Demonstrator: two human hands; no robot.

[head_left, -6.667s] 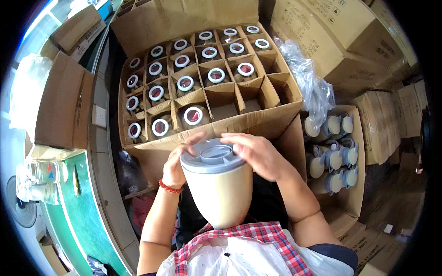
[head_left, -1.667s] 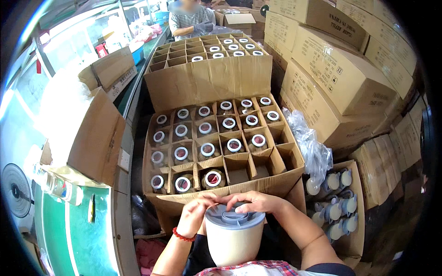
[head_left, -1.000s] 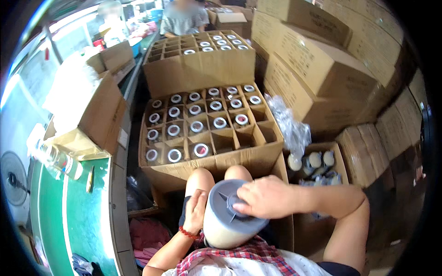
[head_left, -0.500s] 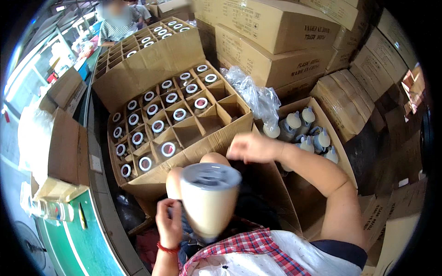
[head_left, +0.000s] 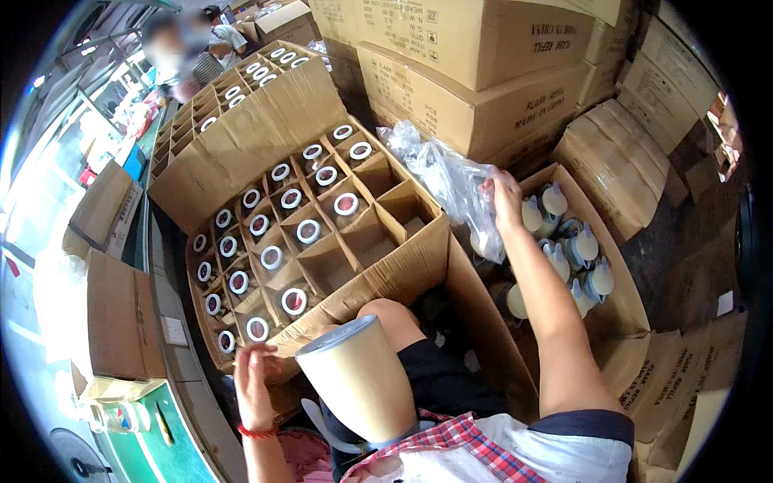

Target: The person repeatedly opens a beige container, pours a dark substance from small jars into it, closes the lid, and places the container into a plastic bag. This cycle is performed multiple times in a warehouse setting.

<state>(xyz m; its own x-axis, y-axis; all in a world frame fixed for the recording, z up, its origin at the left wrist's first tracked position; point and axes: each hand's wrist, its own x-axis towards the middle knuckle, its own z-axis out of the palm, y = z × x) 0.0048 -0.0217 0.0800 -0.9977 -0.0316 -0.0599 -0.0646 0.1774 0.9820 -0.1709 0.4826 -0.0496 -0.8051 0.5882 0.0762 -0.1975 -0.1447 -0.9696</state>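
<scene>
A cream vacuum flask (head_left: 354, 378) with a blue-grey rim leans in my lap, its grey handle beside it. My left hand (head_left: 256, 382), a red band at its wrist, is raised just left of the flask; its fingers are apart and hold nothing. At the end of my outstretched right arm, my right hand (head_left: 504, 200) closes on crumpled clear plastic bags (head_left: 439, 173). These bags drape between the big divided carton (head_left: 378, 278) and a lower carton (head_left: 624, 346) on the right. Several pale-lidded flasks (head_left: 584, 245) stand in that lower carton.
Glass refills with white rings (head_left: 308, 231) fill many cells of the divided carton; some cells near my right are bare. Stacked sealed cartons (head_left: 475, 97) rise behind. A green table (head_left: 189, 435) runs along the left. People (head_left: 173, 60) are at the far left.
My right hand has moved from above my knees, right and away from me, to the plastic bags. My left hand has shifted slightly left, and the flask tilts more to the left.
</scene>
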